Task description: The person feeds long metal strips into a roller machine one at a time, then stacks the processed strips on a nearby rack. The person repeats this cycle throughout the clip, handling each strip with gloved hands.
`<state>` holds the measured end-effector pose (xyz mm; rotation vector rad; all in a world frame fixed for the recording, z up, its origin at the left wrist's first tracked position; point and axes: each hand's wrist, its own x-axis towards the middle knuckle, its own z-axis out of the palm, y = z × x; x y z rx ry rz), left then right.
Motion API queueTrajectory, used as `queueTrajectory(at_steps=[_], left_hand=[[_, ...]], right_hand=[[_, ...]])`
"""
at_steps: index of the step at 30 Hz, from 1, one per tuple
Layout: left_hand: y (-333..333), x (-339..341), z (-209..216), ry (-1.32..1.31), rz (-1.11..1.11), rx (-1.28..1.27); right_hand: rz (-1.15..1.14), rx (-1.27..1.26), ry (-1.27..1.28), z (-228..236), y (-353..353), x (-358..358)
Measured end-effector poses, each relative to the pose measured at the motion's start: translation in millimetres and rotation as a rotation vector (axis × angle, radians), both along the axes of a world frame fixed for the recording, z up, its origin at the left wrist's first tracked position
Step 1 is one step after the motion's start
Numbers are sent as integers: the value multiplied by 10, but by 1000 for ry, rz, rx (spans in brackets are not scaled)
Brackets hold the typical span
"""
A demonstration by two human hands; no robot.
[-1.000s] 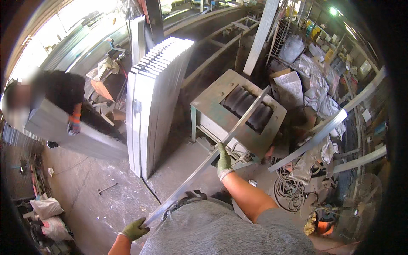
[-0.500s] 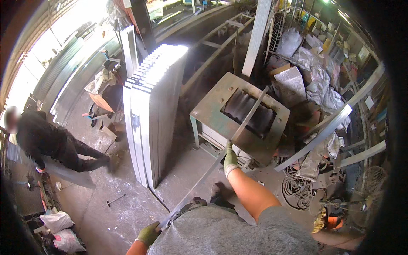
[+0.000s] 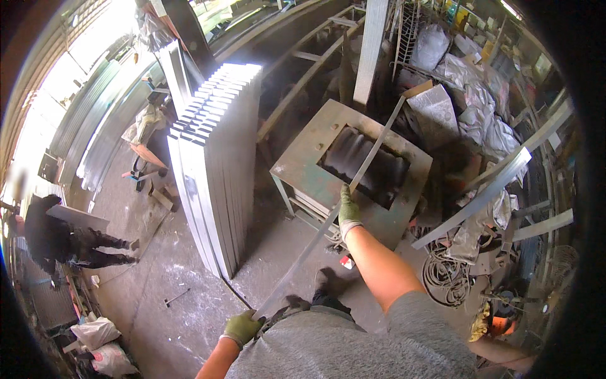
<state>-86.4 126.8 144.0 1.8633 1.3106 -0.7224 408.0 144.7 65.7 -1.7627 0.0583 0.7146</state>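
A long, narrow grey metal bar (image 3: 302, 258) runs slantwise from my waist up across the machine table. Near its lower end, my left hand (image 3: 242, 328), in a green glove, is closed around it. Farther along, my right hand (image 3: 348, 208), gloved too, grips the bar at the table's near edge. The machine table (image 3: 303, 148) has a worn, greenish metal top with a rectangular opening. Inside that opening shows a dark, ridged roller-like surface (image 3: 353, 155), and the bar's far part lies across it.
A tall stack of shiny metal profiles (image 3: 218, 189) stands left of the machine. At far left is another person (image 3: 57, 237) with a flat panel. Metal beams (image 3: 473, 199), coiled cable (image 3: 445, 278) and plastic sacks (image 3: 470, 95) crowd the right. A bare forearm (image 3: 505, 355) shows lower right.
My left hand has moved slightly up and right, and my right hand slightly up, with the bar still held. The other person has moved farther left, and the panel is now raised.
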Motion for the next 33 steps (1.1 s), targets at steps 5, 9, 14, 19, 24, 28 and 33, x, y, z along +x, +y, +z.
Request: queueTrajectory(at_steps=[5,9,14,19,24,28,33], left_hand=[[-155,-433,-10,-159,6,-5],[-214,-1048,-290,-249,-45,24],[-309,-1861,-771,-321,-76,20],[-353,-2684,-1085,-301,-100,-99],[-479,-3651,-1675,-426,186,-234],[-515,-4281,-1956,-382,222,-225],[-589,-4630,-1945,-434,414,-335]], right_hand=[[35,-138,-149,-393,-44,-245],[139,-223,-169,-600,-174,-614],[187,-222,-124,-657,-363,-1271],[178,-276,-238,-715,-456,-2026],[204,-160,-109,-732,-640,-2784],[307,-150,-82,-877,-810,-3262],[378,-146,193,-1117,-854,-3568]])
